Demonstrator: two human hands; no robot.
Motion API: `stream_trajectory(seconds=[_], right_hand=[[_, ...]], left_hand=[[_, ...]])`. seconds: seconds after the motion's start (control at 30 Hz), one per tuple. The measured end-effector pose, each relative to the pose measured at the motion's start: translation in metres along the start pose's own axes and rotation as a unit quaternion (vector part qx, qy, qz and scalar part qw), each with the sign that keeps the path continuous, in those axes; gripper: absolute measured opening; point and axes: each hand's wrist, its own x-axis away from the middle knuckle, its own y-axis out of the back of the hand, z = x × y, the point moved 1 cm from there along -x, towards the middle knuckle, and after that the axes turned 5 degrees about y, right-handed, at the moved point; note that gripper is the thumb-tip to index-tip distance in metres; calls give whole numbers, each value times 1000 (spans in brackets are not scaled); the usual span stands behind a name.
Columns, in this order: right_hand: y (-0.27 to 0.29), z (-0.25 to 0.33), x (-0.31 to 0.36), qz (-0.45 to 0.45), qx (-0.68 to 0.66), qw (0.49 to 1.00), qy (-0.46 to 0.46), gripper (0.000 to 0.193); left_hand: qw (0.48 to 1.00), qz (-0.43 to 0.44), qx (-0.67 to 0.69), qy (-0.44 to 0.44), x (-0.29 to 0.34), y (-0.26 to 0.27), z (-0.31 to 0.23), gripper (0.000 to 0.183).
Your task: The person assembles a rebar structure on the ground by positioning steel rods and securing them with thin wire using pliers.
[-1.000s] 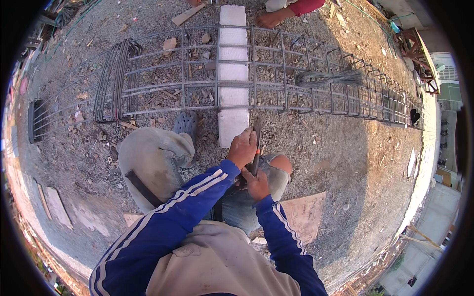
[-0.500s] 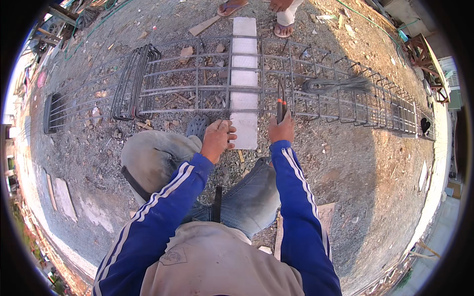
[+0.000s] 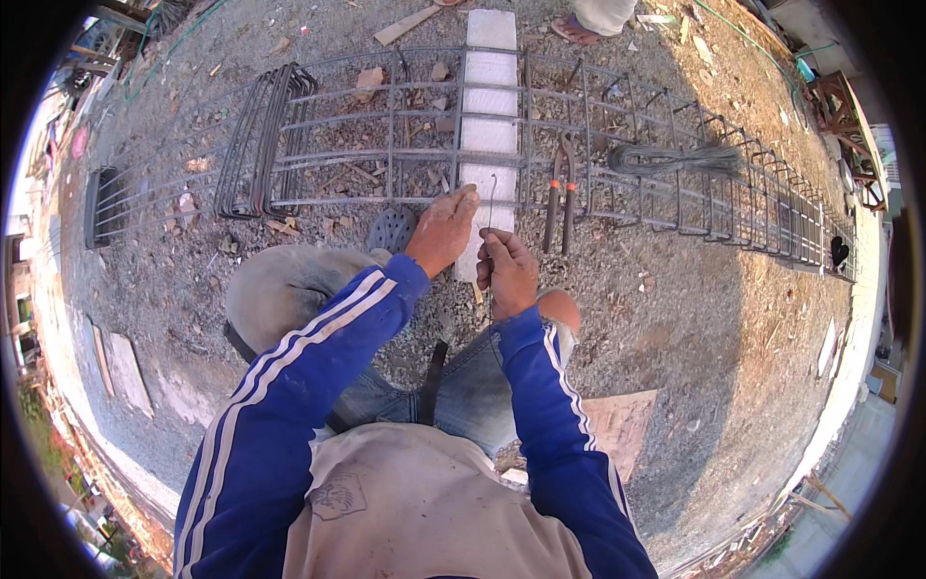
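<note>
My right hand (image 3: 509,273) pinches a thin tie wire (image 3: 493,207), which stands up from the fingers with a bent tip over the white board. Beside it, my left hand (image 3: 446,230) has its fingers pressed together at the near bar of the rebar cage (image 3: 391,145); whatever is between them is hidden. Pincers (image 3: 561,193) with orange-and-dark handles rest against the cage, right of my right hand. The long white board (image 3: 490,72) lies beneath the bars. A bundle of tie wire (image 3: 675,159) lies on the cage further right.
Several stirrups (image 3: 258,140) are bunched on the bars at the left. Gravel ground (image 3: 666,338) with stone bits surrounds me. Another person's foot (image 3: 575,31) is beyond the cage. A flat board (image 3: 622,425) lies near my right side.
My right hand has let go of the pincers, moved left, and now holds a tie wire. My left hand has moved up and right to the near bar. The other person's feet have shifted.
</note>
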Motion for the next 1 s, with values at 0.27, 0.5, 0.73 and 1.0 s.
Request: stream_trajectory(seconds=[0.27, 0.5, 0.73, 1.0], right_hand=[[47, -15, -11, -86, 26, 996, -20, 17], [38, -37, 12, -114, 31, 993, -8, 18], [40, -33, -11, -73, 87, 993, 9, 22], [38, -38, -8, -63, 117, 991, -3, 22]], left_hand=[[964, 101, -220, -106, -42, 25, 39, 34], [947, 226, -226, 38, -51, 37, 15, 50], [950, 238, -202, 13, -69, 23, 46, 42], [963, 195, -176, 58, -57, 24, 27, 39]])
